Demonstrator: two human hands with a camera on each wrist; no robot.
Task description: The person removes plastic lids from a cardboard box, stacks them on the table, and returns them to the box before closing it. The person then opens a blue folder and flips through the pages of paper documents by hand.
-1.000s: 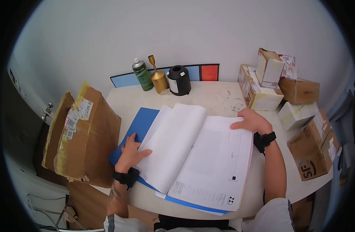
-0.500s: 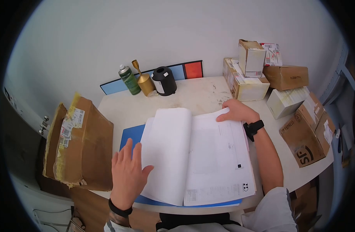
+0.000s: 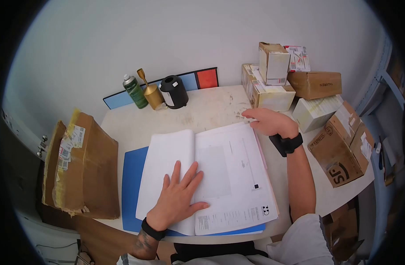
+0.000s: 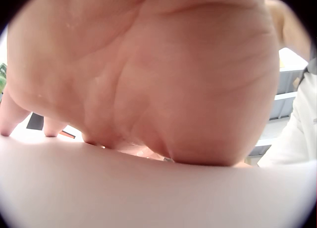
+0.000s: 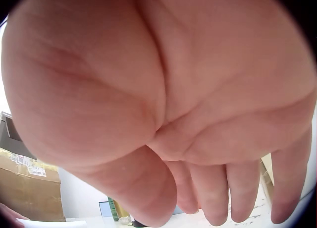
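An open stack of paper lies on a blue folder [image 3: 132, 185] in the head view. Its turned-over left side [image 3: 162, 150] is blank white; the right side shows a printed page [image 3: 229, 176] with a faint grey block and a black logo in its lower corner. My left hand [image 3: 178, 194] rests flat near the fold, fingers spread, thumb reaching onto the printed page. In the left wrist view the palm [image 4: 143, 79] presses down on white paper. At the page's top right corner is my right hand [image 3: 273, 123], its fingers straight, pinching nothing.
A big cardboard box [image 3: 98, 168] stands at the left edge of the white table [image 3: 202, 104]. Along the back are a green spray can [image 3: 135, 93], a gold bottle-shaped vessel [image 3: 154, 96] and a black cylinder [image 3: 176, 92]. Several parcels, including an SF box [image 3: 332, 152], are piled at the right.
My left hand has left the folder's left side, lifted, and come down on the turned pages by the fold. My right hand's fingers have straightened at the page corner. The head view has shifted.
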